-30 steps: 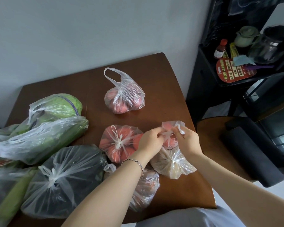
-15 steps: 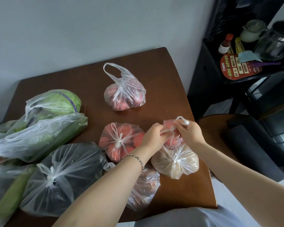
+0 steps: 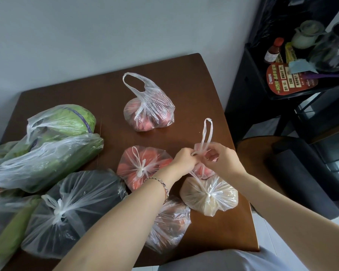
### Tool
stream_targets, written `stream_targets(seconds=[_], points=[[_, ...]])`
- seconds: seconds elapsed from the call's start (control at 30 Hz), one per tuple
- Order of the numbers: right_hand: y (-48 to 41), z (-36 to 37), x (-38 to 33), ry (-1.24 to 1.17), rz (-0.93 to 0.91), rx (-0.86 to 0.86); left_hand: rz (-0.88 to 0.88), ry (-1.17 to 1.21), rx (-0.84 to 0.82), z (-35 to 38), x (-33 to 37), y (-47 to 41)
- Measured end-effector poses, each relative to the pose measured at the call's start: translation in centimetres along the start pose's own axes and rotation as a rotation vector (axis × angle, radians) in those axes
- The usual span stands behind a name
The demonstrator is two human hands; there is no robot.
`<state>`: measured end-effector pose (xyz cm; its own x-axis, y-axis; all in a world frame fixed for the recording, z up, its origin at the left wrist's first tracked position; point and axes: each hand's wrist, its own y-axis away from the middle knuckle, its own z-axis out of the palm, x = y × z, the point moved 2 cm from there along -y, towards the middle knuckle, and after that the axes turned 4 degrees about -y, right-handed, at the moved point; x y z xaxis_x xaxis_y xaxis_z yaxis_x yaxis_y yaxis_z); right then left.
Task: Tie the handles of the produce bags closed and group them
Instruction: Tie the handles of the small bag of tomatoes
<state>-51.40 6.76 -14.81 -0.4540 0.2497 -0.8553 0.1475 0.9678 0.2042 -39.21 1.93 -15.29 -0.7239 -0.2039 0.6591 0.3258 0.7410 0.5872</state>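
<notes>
The produce bags [image 3: 149, 106] are thin, crinkled, glossy clear plastic, the table [image 3: 192, 81] is smooth brown wood with a soft sheen, the wall [image 3: 106, 32] looks matt, and the wrist bracelet [image 3: 163, 184] glints like metal.

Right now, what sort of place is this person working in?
Probably a home kitchen or dining corner: a brown wooden table carries clear plastic bags of produce, and the black shelf unit beside it holds a pale green teapot and a red-capped sauce bottle.
</notes>
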Motion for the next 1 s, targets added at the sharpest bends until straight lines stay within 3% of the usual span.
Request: stream_targets(seconds=[0.23,0.4,0.47,0.63,0.8,1.0], points=[[0.4,0.4,0.2,-0.065,0.046,0.071,0.009,-0.106,-0.011,-0.2,0.1,-0.1],[0.8,0.5,-0.4,0.291,-0.437,0.074,0.013,-0.109,0.037,-0.4,0.3,0.1],[0.5,0.8,-0.1,0.396,-0.510,0.039,0.035,-0.120,0.041,-0.6,0.4,0.3],[0.3,0.9,-0.7,0.479,-0.408,-0.062,0.064,-0.091,0.059,-0.9,0.4,1.0],[-0.6,0.7,-1.2,0.541,-0.166,-0.224,0.141,-0.181,0.141,-1.2,0.4,1.8],[0.0,0.4,-1.4,0.420,-0.090,-0.179,0.203,-0.207,0.227,-0.4,0.1,1.9]])
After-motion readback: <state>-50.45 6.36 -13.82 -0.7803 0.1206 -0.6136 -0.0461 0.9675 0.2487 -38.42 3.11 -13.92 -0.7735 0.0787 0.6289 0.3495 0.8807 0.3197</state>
